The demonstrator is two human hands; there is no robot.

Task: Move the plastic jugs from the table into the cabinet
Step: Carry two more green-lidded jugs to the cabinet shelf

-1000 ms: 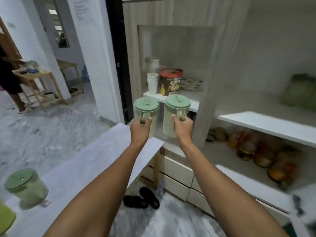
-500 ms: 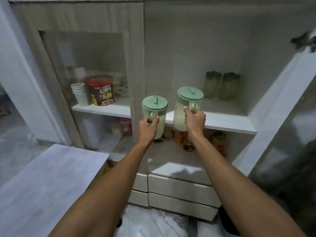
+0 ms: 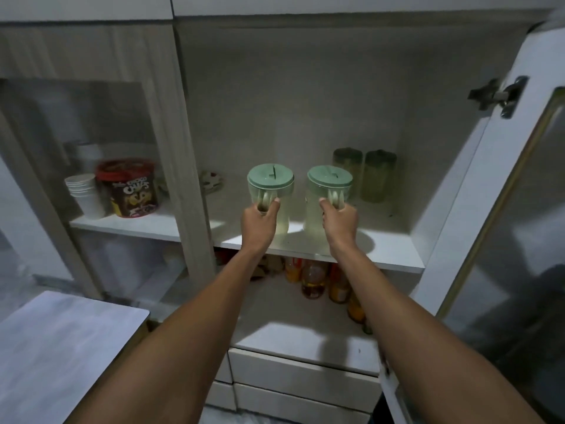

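Observation:
Two clear plastic jugs with pale green lids are over the front of the cabinet's white upper shelf [image 3: 394,255]. My left hand [image 3: 259,223] grips the handle of the left jug [image 3: 270,185]. My right hand [image 3: 339,220] grips the handle of the right jug [image 3: 329,186]. Both jugs are upright, side by side and apart; whether their bases touch the shelf I cannot tell. Two more green-tinted jugs [image 3: 363,172] stand at the back right of the same shelf.
The cabinet door [image 3: 501,215] stands open on the right. Behind glass on the left are a cereal tub [image 3: 130,188] and stacked white cups [image 3: 85,194]. Bottles [image 3: 315,280] fill the lower shelf. The table corner [image 3: 70,341] is at lower left, drawers [image 3: 302,381] below.
Both hands have carried the jugs from beside the table forward into the open cabinet, level with the upper shelf. The view has turned to face the cabinet and come closer.

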